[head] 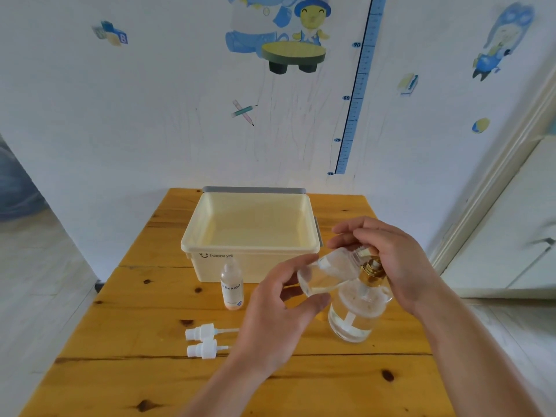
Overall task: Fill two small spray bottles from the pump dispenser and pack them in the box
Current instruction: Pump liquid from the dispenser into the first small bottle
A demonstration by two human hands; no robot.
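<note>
Working over a wooden table (120,386), with a cream box (192,236) standing open at the far middle. Keeping a glass pump dispenser (355,317) upright at the right front, partly full of clear liquid, with a gold pump on top. Draping the right hand (391,260) over the pump head, fingers bent across it; cannot tell whether gripping or only pressing.

Holding a small clear bottle (328,275) in the left hand (279,320), thumb and fingers curling round its base end, a little liquid pooling inside. Tilting it so the long axis is running up and to the right. The open mouth is lying at the nozzle under the right hand's fingers, the exact meeting hidden. Judging the next press to depend on keeping that mouth lined up.

Leaving a second, labelled bottle (232,288) standing just in front of the box. Leaving two white spray caps (201,331) lying side by side at the left front, tubes pointing right. Finding open room to the left, less toward the right table edge.
</note>
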